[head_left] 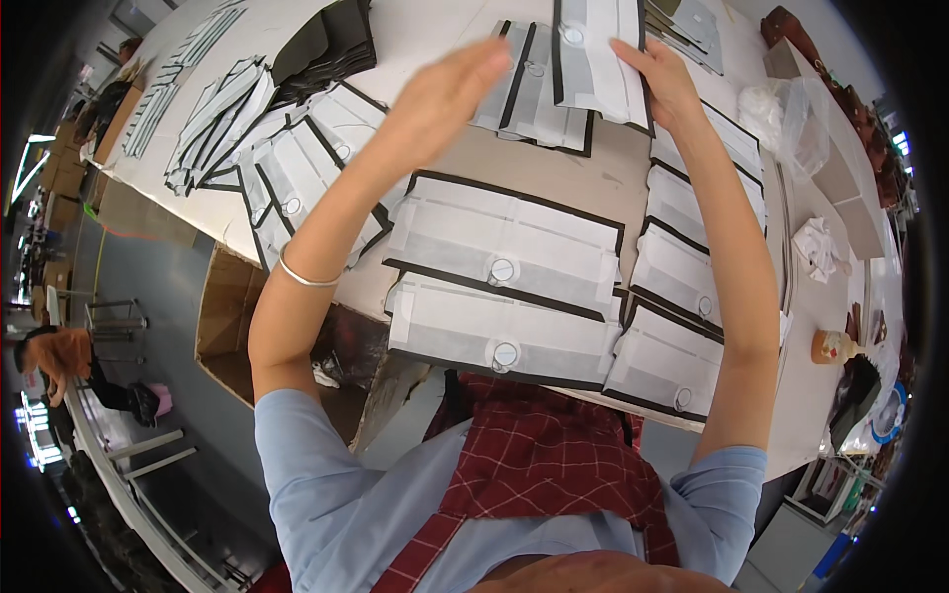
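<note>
Both my arms reach far across a white worktable (pixel 435 30). My right hand (pixel 660 79) grips the right edge of a white flat panel with black borders and a round snap (pixel 593 54), held over a small stack of the same panels (pixel 529 94). My left hand (pixel 445 94) is flat, fingers together, blurred, just left of that stack and not gripping anything. Two larger white panels with black edging (pixel 504 247) (pixel 499 331) lie side by side near the table's front edge, each with a round snap.
A column of overlapping panels (pixel 682 267) runs down the right side. More panels are fanned at the left (pixel 297 168), with dark pieces (pixel 331 44) behind. A clear plastic bag (pixel 791 109), crumpled paper (pixel 816 247) and a small bottle (pixel 833 346) sit right. An open cardboard box (pixel 232 326) stands below the table.
</note>
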`<state>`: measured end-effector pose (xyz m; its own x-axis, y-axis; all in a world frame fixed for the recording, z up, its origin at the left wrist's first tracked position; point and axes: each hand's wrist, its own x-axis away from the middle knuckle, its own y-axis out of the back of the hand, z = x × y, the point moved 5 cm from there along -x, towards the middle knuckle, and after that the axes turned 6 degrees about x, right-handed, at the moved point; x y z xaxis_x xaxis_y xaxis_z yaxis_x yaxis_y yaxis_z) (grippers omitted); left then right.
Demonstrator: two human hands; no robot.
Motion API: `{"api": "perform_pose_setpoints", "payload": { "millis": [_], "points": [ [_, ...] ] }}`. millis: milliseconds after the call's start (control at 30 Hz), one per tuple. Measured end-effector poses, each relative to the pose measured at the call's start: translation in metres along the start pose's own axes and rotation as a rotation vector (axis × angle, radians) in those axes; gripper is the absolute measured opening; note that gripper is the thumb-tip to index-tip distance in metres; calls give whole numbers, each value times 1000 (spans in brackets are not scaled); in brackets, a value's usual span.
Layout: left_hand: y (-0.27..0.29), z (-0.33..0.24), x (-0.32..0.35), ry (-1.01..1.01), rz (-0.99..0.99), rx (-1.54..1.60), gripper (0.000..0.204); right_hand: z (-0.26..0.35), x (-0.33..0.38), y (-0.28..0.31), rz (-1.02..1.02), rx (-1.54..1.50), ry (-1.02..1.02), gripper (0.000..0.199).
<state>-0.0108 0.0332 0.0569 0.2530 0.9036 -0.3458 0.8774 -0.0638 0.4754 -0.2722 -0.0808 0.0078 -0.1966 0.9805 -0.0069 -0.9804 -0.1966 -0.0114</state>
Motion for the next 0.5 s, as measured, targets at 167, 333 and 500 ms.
{"api": "perform_pose_setpoints", "payload": {
  "millis": [167, 333, 500],
  "points": [
    [-42, 11, 15, -238, 184, -345, 53, -52, -4, 16, -76, 34, -133, 34],
    [-51, 14, 17, -249, 257, -392, 55, -54, -2, 3, -69, 205, -67, 44],
    [-56, 9, 17, -294, 276, -446, 53, -47, 0, 5, -277, 600, 62, 67]
  ]
}}
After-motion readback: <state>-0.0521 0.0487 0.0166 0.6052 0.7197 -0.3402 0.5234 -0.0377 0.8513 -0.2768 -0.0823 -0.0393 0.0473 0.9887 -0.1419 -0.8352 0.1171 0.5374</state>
